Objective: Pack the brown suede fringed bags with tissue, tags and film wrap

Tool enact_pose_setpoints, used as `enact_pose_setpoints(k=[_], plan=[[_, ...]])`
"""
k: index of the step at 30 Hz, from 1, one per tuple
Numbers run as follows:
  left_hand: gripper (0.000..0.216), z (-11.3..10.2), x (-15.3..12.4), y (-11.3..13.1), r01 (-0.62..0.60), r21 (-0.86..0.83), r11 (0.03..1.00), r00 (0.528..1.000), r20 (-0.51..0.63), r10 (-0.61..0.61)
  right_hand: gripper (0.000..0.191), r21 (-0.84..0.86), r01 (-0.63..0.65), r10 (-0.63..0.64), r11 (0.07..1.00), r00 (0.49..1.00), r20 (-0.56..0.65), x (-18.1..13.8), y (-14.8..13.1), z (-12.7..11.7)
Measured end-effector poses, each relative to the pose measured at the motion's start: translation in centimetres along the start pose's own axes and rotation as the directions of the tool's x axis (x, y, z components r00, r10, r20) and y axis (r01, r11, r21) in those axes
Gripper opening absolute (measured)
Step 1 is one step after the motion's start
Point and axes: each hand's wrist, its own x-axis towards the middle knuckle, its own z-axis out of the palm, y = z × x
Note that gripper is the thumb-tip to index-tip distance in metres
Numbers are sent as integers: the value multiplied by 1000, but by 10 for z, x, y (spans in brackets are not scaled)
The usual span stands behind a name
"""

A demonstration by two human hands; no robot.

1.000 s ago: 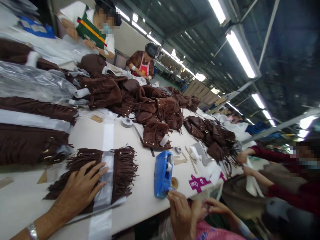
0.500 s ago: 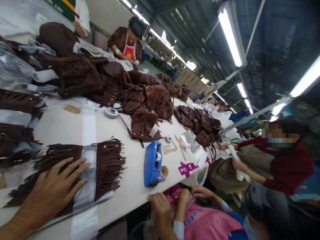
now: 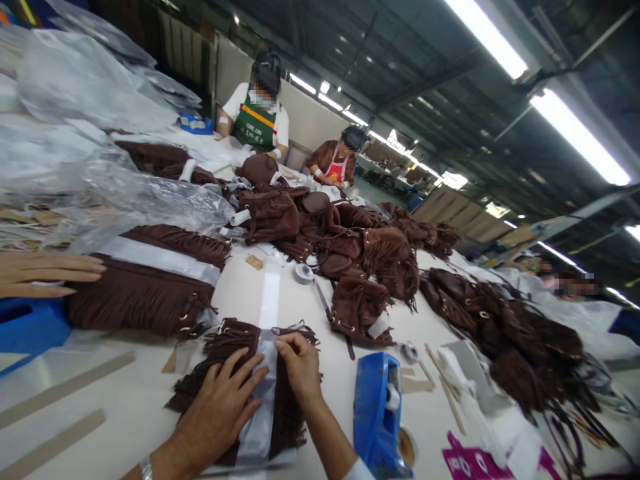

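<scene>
A dark brown fringed suede bag (image 3: 293, 407) lies on the pale table with a translucent wrap band (image 3: 264, 387) running across its middle. My left hand (image 3: 220, 403) rests on the bag's left part, fingers spread and reaching the band. My right hand (image 3: 300, 367) is at the bag's upper edge, just right of the band, thumb and fingertips pinched together; what they hold is too small to make out. A blue tape dispenser (image 3: 367, 413) stands right of my right forearm, with a tape roll (image 3: 407, 447) against it.
Another person's hand (image 3: 50, 273) reaches in at left over a wrapped fringed bag (image 3: 145, 300). Brown bags (image 3: 345, 233) are heaped behind, with more bags (image 3: 510, 333) at right. Clear plastic (image 3: 95, 87) piles up at far left. Two co-workers stand across the table.
The view has turned left. My right hand has come from the table's front edge onto the bag. My left hand remains flat on it.
</scene>
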Motion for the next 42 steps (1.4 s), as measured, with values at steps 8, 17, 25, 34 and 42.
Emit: enact_pose_setpoints(k=[8,17,25,34,42], plan=[[46,1,2,-1,55,-11,998,998,-26,-55,14,-368,286,-324,884,945,-42,22,22,20],[39,-1,6,0,93,-69,993,994,-53,-96,18,-631,373,-467,681,884,19,23,33,27],[38,-2,5,1,99,-96,990,993,-47,-104,17,-623,425,-423,656,891,163,8,34,18],[45,1,2,-4,47,-27,999,998,-45,-48,9,-286,238,-217,928,971,102,34,8,17],[40,-3,3,-3,102,-75,992,995,-6,-102,24,-32,-154,157,988,960,232,38,6,12]])
